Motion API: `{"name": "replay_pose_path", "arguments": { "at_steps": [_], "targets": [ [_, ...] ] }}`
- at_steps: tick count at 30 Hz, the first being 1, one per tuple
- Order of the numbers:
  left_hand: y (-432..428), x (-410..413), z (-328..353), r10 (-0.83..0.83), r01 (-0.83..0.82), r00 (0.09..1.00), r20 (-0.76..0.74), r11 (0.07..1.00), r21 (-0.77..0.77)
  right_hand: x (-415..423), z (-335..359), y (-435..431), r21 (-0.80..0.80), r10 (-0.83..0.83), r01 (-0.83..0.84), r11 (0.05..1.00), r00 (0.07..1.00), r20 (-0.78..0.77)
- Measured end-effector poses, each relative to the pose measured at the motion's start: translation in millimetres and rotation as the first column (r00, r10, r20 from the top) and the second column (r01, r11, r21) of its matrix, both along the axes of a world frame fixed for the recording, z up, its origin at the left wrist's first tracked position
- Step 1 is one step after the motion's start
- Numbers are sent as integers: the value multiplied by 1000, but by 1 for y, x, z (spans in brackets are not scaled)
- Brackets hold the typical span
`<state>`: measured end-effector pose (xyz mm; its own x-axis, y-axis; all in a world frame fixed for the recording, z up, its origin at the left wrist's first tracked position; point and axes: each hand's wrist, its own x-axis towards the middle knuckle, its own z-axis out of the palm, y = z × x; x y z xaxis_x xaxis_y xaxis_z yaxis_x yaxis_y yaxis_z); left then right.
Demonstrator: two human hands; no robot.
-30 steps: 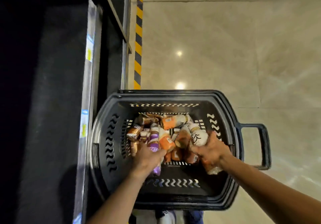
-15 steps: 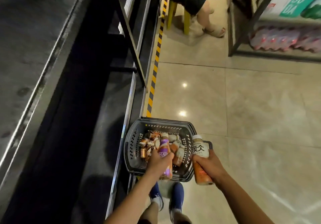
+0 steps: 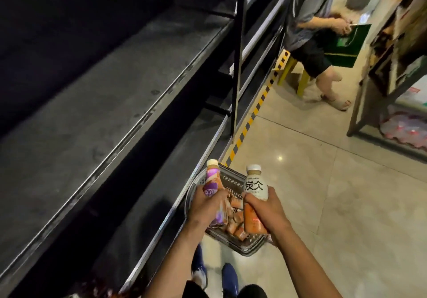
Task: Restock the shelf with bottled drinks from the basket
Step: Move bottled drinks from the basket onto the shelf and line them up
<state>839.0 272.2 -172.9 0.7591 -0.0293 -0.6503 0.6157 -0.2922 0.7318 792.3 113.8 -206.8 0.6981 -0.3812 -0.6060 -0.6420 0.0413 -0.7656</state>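
Shelf point(image 3: 97, 103) boards, long and dark, are seen on the left, one above the other. A pale, shiny floor point(image 3: 346, 205) is seen on the right. A yellow and black striped line point(image 3: 256, 110) is stuck on the floor along the foot of the shelf. A second rack point(image 3: 369, 103) is stood at the far right, and packs of water point(image 3: 404, 129) are kept on its bottom level. Another person point(image 3: 309, 20) is seated on a yellow stool point(image 3: 302, 82) further down the aisle, and a green bag point(image 3: 346, 45) is held by that person.

A dark basket point(image 3: 231, 177) is set on the floor just beside the shelf, close to a pair of blue shoes point(image 3: 228, 277). More small bottles point(image 3: 238, 223), mostly orange, are piled inside it.

Both hands are held up over the basket. The left hand point(image 3: 208, 205) is wrapped tight around a purple bottle point(image 3: 211, 182). This bottle is held with its pale cap up and is tipped a little. The right hand point(image 3: 265, 209) is wrapped tight around a white bottle point(image 3: 255, 186). Black writing is seen on its white top part, and its lower part is orange. It is held upright, cap up.

The two bottles are held side by side, near each other but apart. Neither one has been put on the shelf yet.
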Motion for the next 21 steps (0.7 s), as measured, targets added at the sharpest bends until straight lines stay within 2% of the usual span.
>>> {"name": "replay_pose_path", "arguments": {
  "at_steps": [4,8,13,21],
  "targets": [
    [44,-22,38,170,-173,977,131,985,14,16,35,36,-79,171,-162,984,978,122],
    [100,-45,78,281,-308,917,284,950,55,27,79,91,-113,335,-315,942,898,287],
    [175,-100,128,539,-560,756,372,826,-61,12,138,173,-155,506,-491,857,752,422],
    [279,-244,198,664,-739,522,535,665,-103,-89,215,305,-61,628,-740,670,521,578]
  ]
}}
